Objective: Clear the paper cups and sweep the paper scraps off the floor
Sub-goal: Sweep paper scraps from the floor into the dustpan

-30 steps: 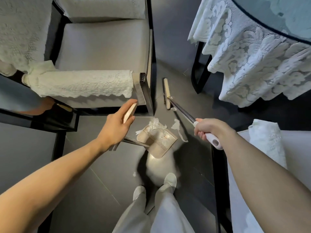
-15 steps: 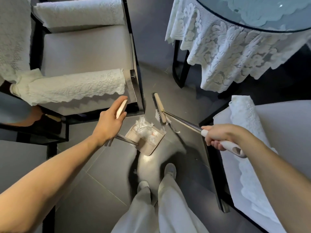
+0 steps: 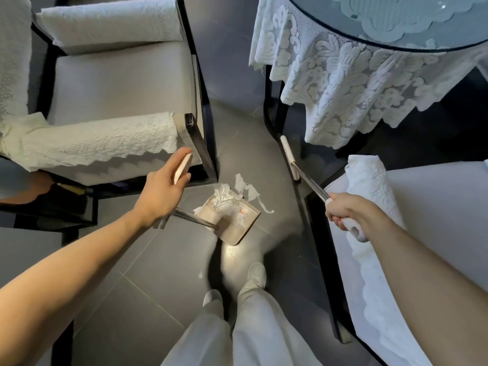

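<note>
— Where are the paper scraps (image 3: 224, 199)?
— Most sit crumpled in the dustpan (image 3: 237, 233), which rests tilted on the grey floor (image 3: 132, 260) ahead of the person's shoes. A few torn strips (image 3: 250, 192) lie on the tiles at the pan's one o'clock, touching its edge. One small bit (image 3: 200, 274) lies at its seven o'clock.
— And the left grip (image 3: 161, 191)?
— Clamped on the flat beige top of the dustpan's handle (image 3: 182, 167), at the pan's ten o'clock, just in front of the chair (image 3: 118, 83).
— The right grip (image 3: 343, 210)?
— Wrapped round the white end of the broom (image 3: 310, 181). Its shaft slants away to eleven o'clock. The broom head (image 3: 287, 153) is at the pan's one o'clock, apart from the strips, under the lace hanging off the counter (image 3: 396, 46).
</note>
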`<state>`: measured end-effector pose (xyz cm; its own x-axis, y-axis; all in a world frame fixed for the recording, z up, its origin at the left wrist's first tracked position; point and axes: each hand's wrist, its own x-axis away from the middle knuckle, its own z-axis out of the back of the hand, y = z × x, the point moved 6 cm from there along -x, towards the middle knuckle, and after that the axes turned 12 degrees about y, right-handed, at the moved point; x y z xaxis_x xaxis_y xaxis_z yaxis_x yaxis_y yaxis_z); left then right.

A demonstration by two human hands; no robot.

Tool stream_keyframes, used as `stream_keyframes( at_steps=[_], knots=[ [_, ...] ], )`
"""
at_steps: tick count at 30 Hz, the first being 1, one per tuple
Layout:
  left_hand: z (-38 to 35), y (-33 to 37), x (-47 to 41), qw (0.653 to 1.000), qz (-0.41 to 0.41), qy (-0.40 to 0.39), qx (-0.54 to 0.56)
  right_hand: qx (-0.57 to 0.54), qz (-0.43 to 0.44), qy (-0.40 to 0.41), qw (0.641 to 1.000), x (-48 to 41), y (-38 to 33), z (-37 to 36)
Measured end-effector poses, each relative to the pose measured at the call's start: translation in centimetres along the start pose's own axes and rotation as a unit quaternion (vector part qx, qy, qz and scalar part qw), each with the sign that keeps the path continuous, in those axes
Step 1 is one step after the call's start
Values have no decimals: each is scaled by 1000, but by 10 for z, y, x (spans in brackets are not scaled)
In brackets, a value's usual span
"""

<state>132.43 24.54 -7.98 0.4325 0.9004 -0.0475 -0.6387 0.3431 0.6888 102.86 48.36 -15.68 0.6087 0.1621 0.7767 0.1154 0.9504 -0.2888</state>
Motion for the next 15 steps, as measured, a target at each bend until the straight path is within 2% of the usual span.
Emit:
stream_keyframes(
  at_steps=[7, 15],
  knots=[
    [-15, -4, 12, 1000, 21, -2, -6, 11, -18, -73, 997, -24, 14, -52],
    [4, -20, 63, 1000, 20, -5, 6, 4, -39, -126, 991, 35, 63, -97]
  ],
)
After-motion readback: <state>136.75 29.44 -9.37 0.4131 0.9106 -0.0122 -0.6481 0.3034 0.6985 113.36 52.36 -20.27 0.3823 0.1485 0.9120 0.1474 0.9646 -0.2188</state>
